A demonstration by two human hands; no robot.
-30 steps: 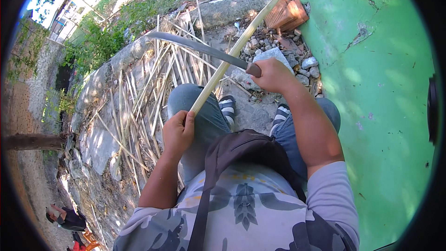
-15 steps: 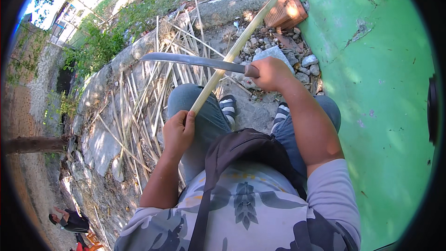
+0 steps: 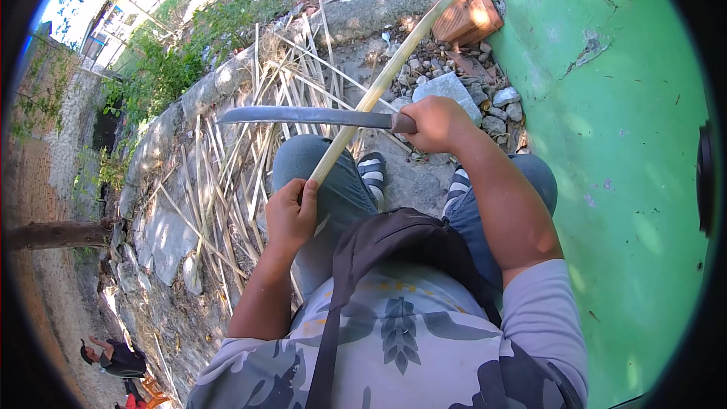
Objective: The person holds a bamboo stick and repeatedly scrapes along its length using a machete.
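My left hand [image 3: 291, 216] is closed round the near end of a long pale strip, apparently split bamboo [image 3: 388, 76], beside my left knee. The strip slants up and away to the right. In my right hand [image 3: 439, 125] is the handle of a machete [image 3: 303, 115], its long grey blade pointing left. The blade lies across the strip just left of the handle; whether it bites into the strip I cannot tell. Below them are my bent knees in jeans and my striped sandals [image 3: 371, 174].
Many split strips [image 3: 219, 182] lie heaped on the stony ground to the left. Ahead are rubble [image 3: 492, 106], a pale slab [image 3: 448, 97] and orange bricks [image 3: 467, 19]. A green wall or floor surface [image 3: 621, 182] fills the right. Another person [image 3: 117, 360] is at the lower left.
My right hand has brought the machete nearer to me along the strip, and its blade now lies more level. My left hand and the strip have hardly moved.
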